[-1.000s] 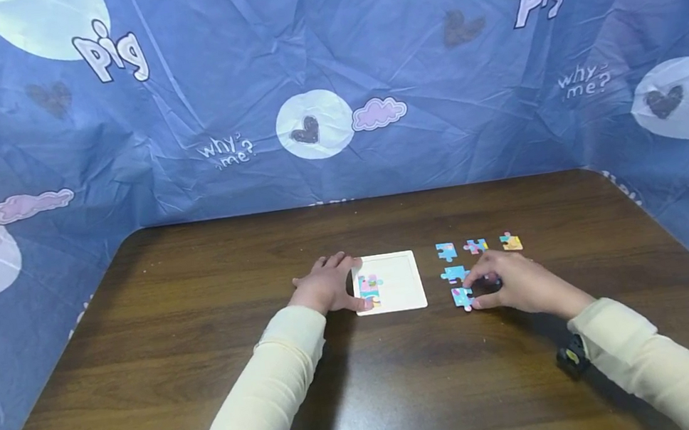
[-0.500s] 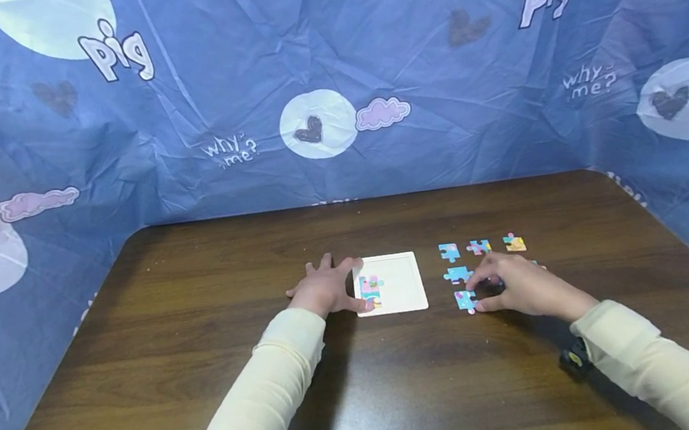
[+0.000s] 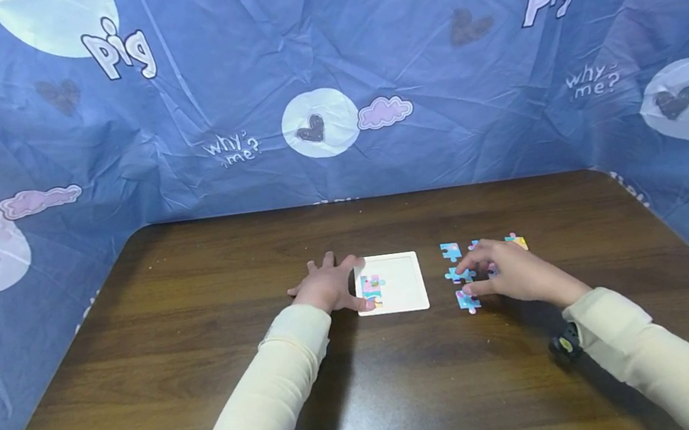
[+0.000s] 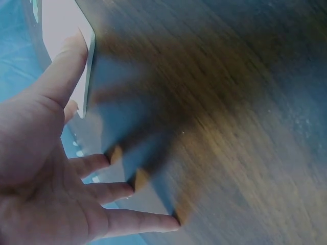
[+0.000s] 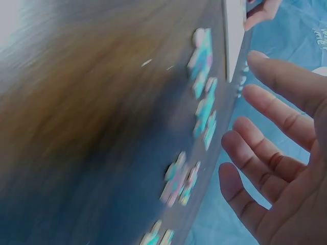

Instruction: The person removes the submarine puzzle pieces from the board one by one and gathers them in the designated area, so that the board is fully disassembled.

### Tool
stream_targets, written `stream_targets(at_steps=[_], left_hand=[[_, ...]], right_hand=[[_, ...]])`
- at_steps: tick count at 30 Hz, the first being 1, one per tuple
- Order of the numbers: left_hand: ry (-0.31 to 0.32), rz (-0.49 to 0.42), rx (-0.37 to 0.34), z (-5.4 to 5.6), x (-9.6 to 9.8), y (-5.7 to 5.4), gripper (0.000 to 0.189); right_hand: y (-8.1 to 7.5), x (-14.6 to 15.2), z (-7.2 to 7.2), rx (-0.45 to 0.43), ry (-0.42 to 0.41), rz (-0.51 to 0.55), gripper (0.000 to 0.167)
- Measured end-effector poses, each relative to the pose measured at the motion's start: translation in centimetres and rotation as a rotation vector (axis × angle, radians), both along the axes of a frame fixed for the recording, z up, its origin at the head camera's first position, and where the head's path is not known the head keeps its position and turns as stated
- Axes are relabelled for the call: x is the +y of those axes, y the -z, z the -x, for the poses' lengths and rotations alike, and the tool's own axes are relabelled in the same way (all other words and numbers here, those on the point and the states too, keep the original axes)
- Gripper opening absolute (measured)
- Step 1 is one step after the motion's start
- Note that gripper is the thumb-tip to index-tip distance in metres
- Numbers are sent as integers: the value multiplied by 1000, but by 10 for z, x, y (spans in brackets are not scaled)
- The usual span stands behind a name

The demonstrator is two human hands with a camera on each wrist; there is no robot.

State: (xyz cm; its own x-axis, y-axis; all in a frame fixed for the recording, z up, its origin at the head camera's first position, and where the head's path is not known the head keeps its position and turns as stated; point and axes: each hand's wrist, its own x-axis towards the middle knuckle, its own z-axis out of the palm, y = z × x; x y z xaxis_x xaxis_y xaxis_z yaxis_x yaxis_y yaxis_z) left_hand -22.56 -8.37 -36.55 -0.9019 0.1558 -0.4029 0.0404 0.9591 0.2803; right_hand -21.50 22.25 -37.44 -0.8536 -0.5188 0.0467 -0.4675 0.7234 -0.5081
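Note:
A white square puzzle tray (image 3: 403, 283) lies mid-table, with joined pink, blue and yellow jigsaw pieces (image 3: 371, 284) along its left side. My left hand (image 3: 323, 289) is spread at the tray's left edge. Its thumb rests on the lower left corner and a fingertip touches the upper left; the other fingers reach out over the wood. My right hand (image 3: 509, 270) hovers over the loose jigsaw pieces, its fingers loosely bent and nothing between them in the right wrist view. Nearest its thumb lies a blue piece (image 3: 468, 302), with another blue piece (image 3: 455, 275) just behind. The hand partly covers several pieces.
Farther back on the brown wooden table (image 3: 241, 371) lie a blue piece (image 3: 450, 251) and a yellow piece (image 3: 517, 242). A blue printed cloth (image 3: 324, 45) hangs behind the table and at both sides.
My right hand has come off the nearest blue piece and shifted slightly back and left over the others. That piece stays on the table. My left hand keeps its place at the tray.

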Motion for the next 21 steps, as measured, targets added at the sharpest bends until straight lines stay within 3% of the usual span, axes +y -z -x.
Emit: stream_targets(at_steps=[14,21], left_hand=[[-18,-10,18,2,-3,2,84],[-25,-23,1,0,0,0,84]], right_hand=[[-3,-65,24,-66,17,41,26],[-1,-94,26,-134,40,18,32]])
